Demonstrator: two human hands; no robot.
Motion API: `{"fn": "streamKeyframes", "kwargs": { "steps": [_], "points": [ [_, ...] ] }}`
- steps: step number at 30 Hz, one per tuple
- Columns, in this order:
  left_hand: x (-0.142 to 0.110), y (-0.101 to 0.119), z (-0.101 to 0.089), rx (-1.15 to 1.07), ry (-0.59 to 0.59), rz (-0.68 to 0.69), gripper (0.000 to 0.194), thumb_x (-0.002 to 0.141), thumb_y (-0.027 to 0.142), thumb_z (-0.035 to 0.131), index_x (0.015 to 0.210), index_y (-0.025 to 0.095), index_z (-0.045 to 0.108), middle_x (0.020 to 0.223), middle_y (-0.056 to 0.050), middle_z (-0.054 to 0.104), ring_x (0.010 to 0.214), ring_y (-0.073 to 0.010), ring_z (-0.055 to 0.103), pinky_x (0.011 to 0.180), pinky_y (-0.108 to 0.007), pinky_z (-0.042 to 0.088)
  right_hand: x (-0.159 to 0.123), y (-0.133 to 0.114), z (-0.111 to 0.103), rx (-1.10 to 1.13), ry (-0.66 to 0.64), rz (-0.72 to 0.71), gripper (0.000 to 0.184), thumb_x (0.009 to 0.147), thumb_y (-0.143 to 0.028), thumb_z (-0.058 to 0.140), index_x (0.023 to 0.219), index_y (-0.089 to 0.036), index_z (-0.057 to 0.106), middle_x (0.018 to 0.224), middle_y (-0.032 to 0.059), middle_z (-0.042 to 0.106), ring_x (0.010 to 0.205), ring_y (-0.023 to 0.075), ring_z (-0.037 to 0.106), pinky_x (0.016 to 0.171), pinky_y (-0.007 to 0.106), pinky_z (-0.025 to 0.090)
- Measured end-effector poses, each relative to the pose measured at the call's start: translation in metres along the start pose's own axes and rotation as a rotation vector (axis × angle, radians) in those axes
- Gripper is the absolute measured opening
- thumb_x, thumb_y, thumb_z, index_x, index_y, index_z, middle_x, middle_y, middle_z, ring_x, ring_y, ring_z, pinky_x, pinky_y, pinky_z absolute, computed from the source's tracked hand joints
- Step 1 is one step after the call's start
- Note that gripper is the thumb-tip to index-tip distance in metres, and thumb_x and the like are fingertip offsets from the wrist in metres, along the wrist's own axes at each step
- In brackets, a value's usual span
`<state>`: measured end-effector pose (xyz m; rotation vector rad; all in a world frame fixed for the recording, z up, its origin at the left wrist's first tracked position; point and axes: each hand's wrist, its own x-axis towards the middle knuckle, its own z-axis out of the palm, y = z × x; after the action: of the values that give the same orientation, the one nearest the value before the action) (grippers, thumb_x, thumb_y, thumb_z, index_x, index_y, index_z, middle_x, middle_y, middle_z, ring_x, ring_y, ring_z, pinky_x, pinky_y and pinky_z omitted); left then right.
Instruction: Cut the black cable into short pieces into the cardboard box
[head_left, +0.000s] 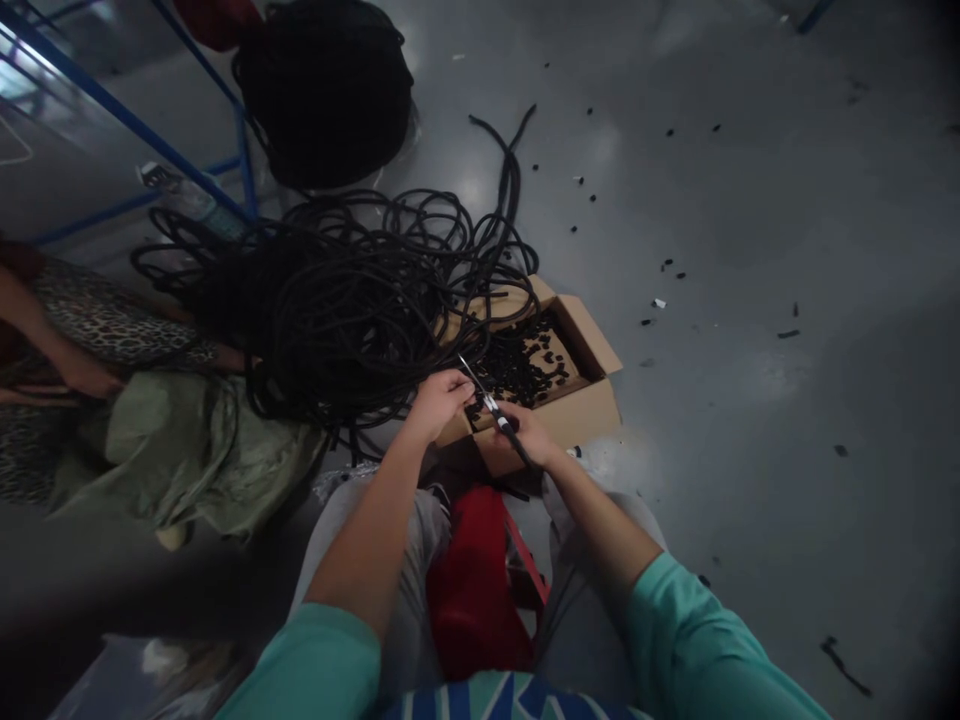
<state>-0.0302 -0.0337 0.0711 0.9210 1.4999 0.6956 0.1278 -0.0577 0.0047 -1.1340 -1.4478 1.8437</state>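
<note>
My right hand [531,437] is closed around the black handles of a pair of scissors [491,404], whose slim metal blades point up and to the left over an open cardboard box [581,412]. Close beside the blades, my left hand [441,403] is pinched shut; what sits between its fingertips is too small and dark to make out. Short black cut pieces [517,370] lie heaped inside the box. A large tangle of black cord [337,300] spreads just beyond my left hand, some strands hanging over the box's edge.
A big black coil [326,95] stands at the back, near a blue metal frame [135,120] and a plastic bottle [199,205]. On the left sits another person [82,370], an olive cloth [187,440] beside them. A red object [476,580] is between my legs. Black scraps [670,263] dot the floor.
</note>
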Motion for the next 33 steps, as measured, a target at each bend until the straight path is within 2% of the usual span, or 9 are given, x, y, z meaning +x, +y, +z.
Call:
{"fn": "streamKeyframes", "kwargs": {
  "steps": [5,8,11,16,24,28,33],
  "points": [
    [0.003,-0.004,0.000,0.064,0.008,0.058,0.006,0.069,0.018,0.050,0.067,0.014,0.053,0.054,0.004,0.052,0.040,-0.0040,0.039,0.044,-0.019,0.032,0.000,0.001,-0.002,-0.017,0.061,-0.006,0.042,0.052,-0.022,0.059,0.093,-0.014,0.060,0.076,0.0007,0.055,0.072,0.0152,0.049,0.069,0.028,0.038],
    [0.006,-0.009,0.002,0.168,0.007,0.196,0.006,0.066,0.017,0.056,0.072,0.015,0.054,0.067,0.001,0.059,0.060,-0.0083,0.053,0.061,-0.022,0.042,0.001,0.003,-0.005,0.013,0.052,0.006,0.047,0.051,-0.022,0.061,0.098,-0.014,0.058,0.073,-0.0005,0.053,0.070,0.0142,0.047,0.069,0.028,0.038],
    [0.008,-0.013,0.006,0.350,0.031,0.269,0.009,0.066,0.016,0.057,0.075,0.015,0.057,0.081,-0.002,0.064,0.080,-0.0133,0.058,0.077,-0.026,0.043,-0.001,0.006,-0.006,0.089,-0.004,0.028,0.053,0.053,-0.023,0.062,0.105,-0.015,0.054,0.073,-0.0011,0.052,0.069,0.0136,0.046,0.068,0.028,0.038],
    [0.007,-0.013,0.009,0.682,0.060,0.247,0.018,0.075,0.020,0.049,0.086,0.017,0.063,0.091,-0.005,0.066,0.088,-0.0169,0.059,0.081,-0.028,0.043,-0.001,0.007,-0.004,0.071,0.031,0.040,0.052,0.054,-0.022,0.060,0.106,-0.016,0.054,0.085,0.0012,0.056,0.077,0.0156,0.049,0.072,0.030,0.039],
    [0.003,-0.007,0.009,0.974,0.154,0.188,0.028,0.081,0.026,0.043,0.100,0.020,0.062,0.103,-0.006,0.065,0.099,-0.0177,0.057,0.084,-0.027,0.042,0.004,0.009,-0.001,-0.009,0.123,0.034,0.045,0.053,-0.021,0.058,0.097,-0.014,0.062,0.087,0.0032,0.061,0.077,0.0167,0.052,0.072,0.030,0.040],
    [0.001,-0.005,0.011,1.038,0.147,0.151,0.031,0.083,0.027,0.039,0.104,0.020,0.060,0.103,-0.006,0.065,0.098,-0.0187,0.057,0.082,-0.028,0.042,0.003,0.004,0.003,-0.021,0.167,0.080,0.043,0.052,-0.021,0.058,0.093,-0.013,0.064,0.080,0.0024,0.061,0.071,0.0147,0.051,0.067,0.027,0.040],
    [0.005,-0.008,0.008,0.972,0.143,0.167,0.029,0.082,0.026,0.042,0.102,0.021,0.062,0.102,-0.005,0.065,0.098,-0.0177,0.057,0.083,-0.027,0.041,0.000,-0.005,0.004,0.076,0.125,0.158,0.041,0.051,-0.022,0.058,0.090,-0.013,0.064,0.060,-0.0027,0.053,0.054,0.0098,0.044,0.052,0.022,0.035]
  ]
}}
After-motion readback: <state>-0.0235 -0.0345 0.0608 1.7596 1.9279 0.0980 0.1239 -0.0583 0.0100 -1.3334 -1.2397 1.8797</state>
